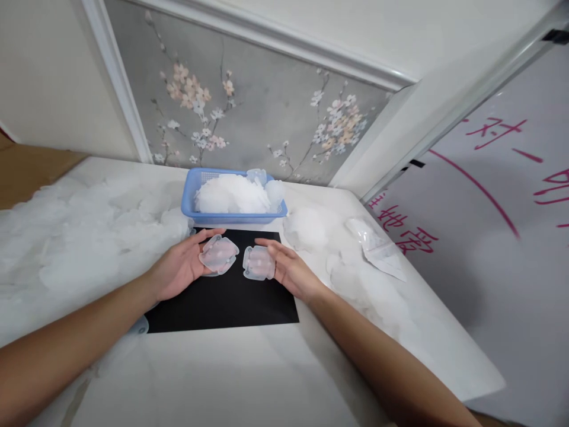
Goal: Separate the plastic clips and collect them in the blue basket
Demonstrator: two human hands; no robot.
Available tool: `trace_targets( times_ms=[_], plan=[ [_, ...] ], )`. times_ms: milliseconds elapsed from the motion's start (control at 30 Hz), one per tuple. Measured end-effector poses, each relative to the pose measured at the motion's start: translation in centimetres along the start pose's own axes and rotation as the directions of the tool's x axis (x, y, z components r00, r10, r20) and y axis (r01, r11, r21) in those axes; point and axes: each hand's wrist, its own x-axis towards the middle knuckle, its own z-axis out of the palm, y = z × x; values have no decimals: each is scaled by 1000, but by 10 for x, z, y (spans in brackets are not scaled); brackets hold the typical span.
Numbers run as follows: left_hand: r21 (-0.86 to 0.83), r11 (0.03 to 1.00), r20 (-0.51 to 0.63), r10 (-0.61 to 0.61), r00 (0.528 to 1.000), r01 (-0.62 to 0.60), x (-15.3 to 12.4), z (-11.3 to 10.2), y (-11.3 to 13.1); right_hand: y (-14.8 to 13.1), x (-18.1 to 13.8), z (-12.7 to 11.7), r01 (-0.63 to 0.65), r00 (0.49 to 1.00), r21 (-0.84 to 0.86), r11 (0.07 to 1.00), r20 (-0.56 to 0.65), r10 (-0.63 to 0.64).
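My left hand point(183, 265), palm turned up and fingers partly curled, holds a thin translucent plastic piece point(219, 255) with notched, rounded edges. A similar, squarer translucent piece point(258, 263) is in my right hand point(291, 270), whose fingers show through from behind it. Both pieces are above a black sheet point(222, 305), a small gap apart. Just beyond the hands, a blue plastic basket point(235, 218) contains a heap of white translucent pieces point(231, 194).
Piles of translucent pieces point(98, 231) cover the table's left side, with more pieces point(306, 228) at right. A clear plastic bag point(377, 246) lies near the right edge. Behind stand a floral wall panel point(267, 89) and, at right, a whiteboard point(498, 284) with red writing.
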Motion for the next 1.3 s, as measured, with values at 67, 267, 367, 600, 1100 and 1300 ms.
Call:
trace_targets(
  times_ms=[67,267,367,600,1100,1300],
  plan=[
    [1,1000,6,0,1000,0,-1,0,0,1,-2,-3,55,996,-98,994,74,-48],
    [17,1000,57,19,998,-20,-3,-1,-2,8,-3,-5,284,954,-399,872,210,-215],
    [11,1000,79,23,997,-23,-4,-3,-3,12,-2,-4,339,939,-425,839,206,-275],
    [70,997,92,13,996,-19,-6,-6,-5,12,-1,-2,323,945,-540,777,134,-299],
    [444,827,432,139,891,-345,-11,-1,-12,-7,-12,32,185,970,-656,731,2,-243],
    [940,-1,310,424,851,-342,-4,-15,-11,-61,-14,-33,-103,844,-796,596,-387,-371]
  ],
)
